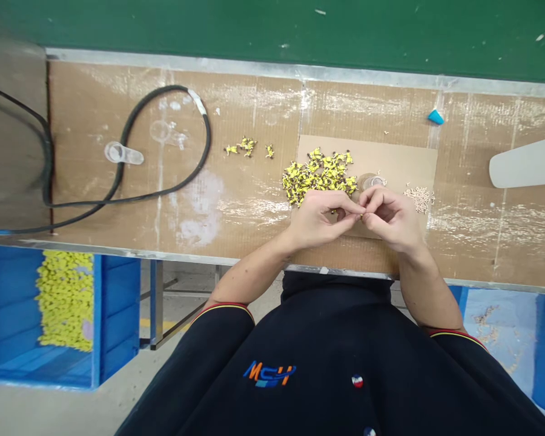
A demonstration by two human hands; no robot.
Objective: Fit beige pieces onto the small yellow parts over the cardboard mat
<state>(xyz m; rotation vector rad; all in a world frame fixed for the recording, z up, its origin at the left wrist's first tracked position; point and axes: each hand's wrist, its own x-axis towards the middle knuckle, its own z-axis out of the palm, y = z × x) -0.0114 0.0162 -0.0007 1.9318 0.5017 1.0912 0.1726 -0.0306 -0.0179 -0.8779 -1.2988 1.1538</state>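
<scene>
My left hand (327,219) and my right hand (393,219) meet fingertip to fingertip over the front part of a cardboard sheet (404,160). Each is pinched closed, and what lies between the fingertips is too small to make out. Just beyond my left hand spreads a pile of small yellow and dark pieces (318,174). A small round clear container (370,180) stands behind the fingers of my right hand. To the right of that hand lies a heap of tiny pale pieces (420,198).
A black cable (158,192) loops across the left of the table, near a clear plastic part (131,155). Several yellow pieces (246,145) lie apart. A blue cap (435,117) and a white object (527,162) are at right. Blue bins (118,315) stand below the edge.
</scene>
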